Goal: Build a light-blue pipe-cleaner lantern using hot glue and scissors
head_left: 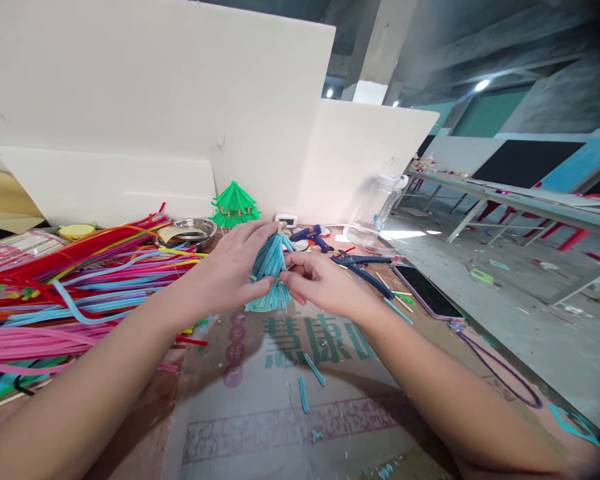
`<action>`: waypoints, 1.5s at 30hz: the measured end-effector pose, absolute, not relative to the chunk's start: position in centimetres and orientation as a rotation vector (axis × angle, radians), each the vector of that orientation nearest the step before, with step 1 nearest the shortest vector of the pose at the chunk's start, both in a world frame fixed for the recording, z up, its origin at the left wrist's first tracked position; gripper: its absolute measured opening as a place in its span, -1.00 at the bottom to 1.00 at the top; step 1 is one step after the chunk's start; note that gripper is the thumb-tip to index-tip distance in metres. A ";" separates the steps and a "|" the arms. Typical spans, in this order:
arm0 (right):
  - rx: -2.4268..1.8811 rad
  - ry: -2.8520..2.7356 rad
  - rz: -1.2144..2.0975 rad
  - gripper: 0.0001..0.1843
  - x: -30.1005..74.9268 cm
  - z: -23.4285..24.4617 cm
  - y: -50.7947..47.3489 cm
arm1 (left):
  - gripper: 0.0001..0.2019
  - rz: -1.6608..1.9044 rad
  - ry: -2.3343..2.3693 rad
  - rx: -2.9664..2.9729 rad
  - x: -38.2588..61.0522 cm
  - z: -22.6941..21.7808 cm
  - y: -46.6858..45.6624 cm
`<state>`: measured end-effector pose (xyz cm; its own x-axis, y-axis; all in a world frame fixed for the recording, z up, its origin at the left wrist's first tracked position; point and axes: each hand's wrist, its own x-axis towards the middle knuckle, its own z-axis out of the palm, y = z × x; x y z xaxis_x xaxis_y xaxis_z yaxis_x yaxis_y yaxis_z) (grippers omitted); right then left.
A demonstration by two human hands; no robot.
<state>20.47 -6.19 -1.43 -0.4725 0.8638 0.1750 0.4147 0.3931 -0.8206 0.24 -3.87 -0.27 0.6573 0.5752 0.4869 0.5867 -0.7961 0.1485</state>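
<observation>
A single head-worn camera looks forward and down from close above at the worktable (156, 415).

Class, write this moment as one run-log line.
left hand: holding blue cone | right hand: touching its side | behind: green tree, glue gun | front: blue scraps

White boards (130, 80) in front of me catch plenty of light, while the space beyond them is dimmer and a ceiling lamp (482, 85) flares into glare. A bright patch whitens the floor (404, 235). My forearms (120, 367) cast soft shadows on the worktop (155, 413) (they look stretched towards the edges). The upper right corner is dark and smeared.
</observation>
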 end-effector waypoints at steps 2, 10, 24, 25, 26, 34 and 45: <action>-1.107 -2.058 0.965 -0.89 20.5 -1.4 -6.2 | -0.34 -0.817 -0.995 -2.824 0.3 -0.2 -3.9; -1.178 -2.048 0.828 -0.74 20.5 -0.6 -6.5 | -0.25 -0.757 -1.012 -2.946 -0.8 0.1 -3.6; -1.066 -1.940 0.546 -0.70 21.3 -1.1 -5.7 | -0.31 -1.041 -1.148 -2.960 -0.9 -0.3 -1.9; -1.077 -1.959 0.533 -0.71 21.3 -1.2 -5.6 | -0.32 -1.048 -1.154 -2.956 -1.0 -0.5 -1.8; -1.080 -1.971 0.530 -0.73 21.3 -1.3 -5.6 | -0.32 -1.053 -1.158 -2.954 -1.1 -0.6 -1.6; -1.023 -1.857 0.680 -0.88 21.5 -1.7 -5.2 | -0.28 -1.091 -1.169 -2.921 -1.1 -0.9 -1.0; -0.919 -1.752 0.579 -0.77 22.7 -0.3 -5.6 | -0.28 -1.136 -1.203 -2.907 -1.1 -1.4 -0.8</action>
